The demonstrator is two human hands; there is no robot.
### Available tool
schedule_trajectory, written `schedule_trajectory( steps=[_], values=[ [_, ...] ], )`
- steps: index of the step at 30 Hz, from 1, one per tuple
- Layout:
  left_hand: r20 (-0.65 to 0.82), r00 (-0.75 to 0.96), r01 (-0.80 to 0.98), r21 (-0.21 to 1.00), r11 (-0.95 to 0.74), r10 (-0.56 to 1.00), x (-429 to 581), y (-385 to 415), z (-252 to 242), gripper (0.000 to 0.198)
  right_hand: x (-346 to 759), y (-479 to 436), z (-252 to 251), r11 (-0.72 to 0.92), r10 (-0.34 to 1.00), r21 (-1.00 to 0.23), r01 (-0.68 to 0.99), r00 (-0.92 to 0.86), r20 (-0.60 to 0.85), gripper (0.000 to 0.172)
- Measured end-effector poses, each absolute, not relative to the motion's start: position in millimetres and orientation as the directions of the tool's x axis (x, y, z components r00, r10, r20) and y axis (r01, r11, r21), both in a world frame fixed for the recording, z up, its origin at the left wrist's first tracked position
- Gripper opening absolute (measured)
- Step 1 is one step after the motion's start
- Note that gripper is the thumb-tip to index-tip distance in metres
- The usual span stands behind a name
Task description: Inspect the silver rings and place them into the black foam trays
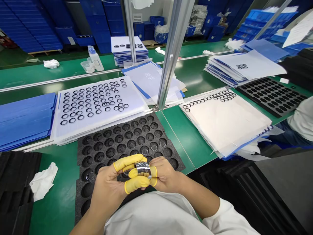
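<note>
Head view: a stack of silver metal rings (pixel 143 169) is pinched between the left hand (pixel 107 179) and the right hand (pixel 166 174) at six o'clock, the fingers closed narrowly on it, capped in yellow finger cots (pixel 127 162). A black foam tray (pixel 179 166) is spread beneath, and a sheet of black rings (pixel 133 107) is laid at eleven o'clock.

This is a factory assembly floor: long green workbenches (pixel 186 140) with aluminium uprights (pixel 174 42) carry black foam trays (pixel 122 140), and blue plastic crates (pixel 31 26) stand stacked at the far left.
</note>
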State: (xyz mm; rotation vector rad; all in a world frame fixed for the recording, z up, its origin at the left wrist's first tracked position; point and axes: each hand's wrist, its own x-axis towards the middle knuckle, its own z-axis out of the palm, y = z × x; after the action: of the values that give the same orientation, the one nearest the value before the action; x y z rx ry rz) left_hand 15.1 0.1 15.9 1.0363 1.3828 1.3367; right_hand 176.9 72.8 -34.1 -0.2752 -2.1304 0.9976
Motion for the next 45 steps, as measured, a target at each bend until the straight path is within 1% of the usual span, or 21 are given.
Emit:
schedule_trajectory(
  steps=[5,8,11,14,16,18,21,24,27,30,34,37,39,42,45],
  values=[
    [-0.107,-0.223,-0.040,0.994,0.101,0.969,14.3,-1.3,10.6,0.045,179.4,71.3,-36.8,0.681,0.486,-0.729,-0.075,-0.698,0.526,0.067],
    [-0.053,-0.256,0.007,0.998,0.057,0.965,13.7,-3.0,5.1,0.043,179.6,70.9,-36.1,0.672,0.483,-0.736,-0.074,-0.711,0.512,0.068],
    [0.047,-0.278,0.088,0.996,-0.023,0.959,10.8,-2.1,-0.5,0.047,178.6,69.5,-35.5,0.616,0.529,-0.779,-0.116,-0.672,0.519,0.062],
    [0.218,-0.236,0.257,0.954,-0.155,0.947,8.6,0.1,-4.2,0.050,177.4,67.1,-35.5,0.524,0.567,-0.844,-0.117,-0.692,0.448,0.059],
    [0.327,-0.222,0.369,0.900,-0.231,0.919,10.1,0.3,-4.8,0.045,176.9,65.7,-34.3,0.457,0.582,-0.883,-0.107,-0.715,0.388,0.061],
    [0.401,-0.249,0.444,0.857,-0.264,0.882,13.2,-0.9,-4.4,0.037,177.0,64.8,-31.2,0.378,0.605,-0.915,-0.142,-0.710,0.360,0.061],
    [0.465,-0.276,0.477,0.826,-0.301,0.841,16.0,-3.2,-3.8,0.028,178.7,64.4,-23.3,0.191,0.663,-0.956,-0.221,-0.689,0.292,0.054],
    [0.515,-0.208,0.491,0.790,-0.367,0.831,14.6,-3.3,-4.3,0.027,181.6,63.8,-15.7,0.012,0.746,-0.976,-0.216,-0.648,0.153,0.049],
    [0.529,-0.178,0.476,0.784,-0.398,0.830,13.5,-1.4,-4.7,0.028,183.8,61.7,-11.7,-0.059,0.782,-0.977,-0.207,-0.618,0.083,0.049],
    [0.490,-0.205,0.417,0.827,-0.378,0.847,14.5,-0.2,-4.8,0.025,184.2,59.5,-10.5,-0.123,0.781,-0.969,-0.215,-0.623,0.039,0.049],
    [0.478,-0.219,0.382,0.844,-0.376,0.851,15.0,-1.5,-7.4,0.026,182.4,58.8,-11.2,-0.238,0.769,-0.935,-0.264,-0.639,-0.015,0.047],
    [0.478,-0.205,0.395,0.839,-0.374,0.854,14.4,-2.7,-9.2,0.026,180.6,59.2,-11.8,-0.339,0.760,-0.896,-0.288,-0.645,-0.080,0.049],
    [0.503,-0.205,0.414,0.822,-0.391,0.839,14.6,-2.5,-8.7,0.026,179.6,59.5,-11.5,-0.388,0.748,-0.879,-0.278,-0.652,-0.124,0.052],
    [0.556,-0.211,0.443,0.787,-0.428,0.804,15.7,-1.3,-6.8,0.031,178.5,60.0,-10.1,-0.432,0.730,-0.862,-0.266,-0.664,-0.161,0.052],
    [0.552,-0.203,0.458,0.784,-0.420,0.809,16.0,-1.5,-7.1,0.030,177.7,60.8,-9.8,-0.453,0.725,-0.847,-0.278,-0.668,-0.169,0.051]
  ],
)
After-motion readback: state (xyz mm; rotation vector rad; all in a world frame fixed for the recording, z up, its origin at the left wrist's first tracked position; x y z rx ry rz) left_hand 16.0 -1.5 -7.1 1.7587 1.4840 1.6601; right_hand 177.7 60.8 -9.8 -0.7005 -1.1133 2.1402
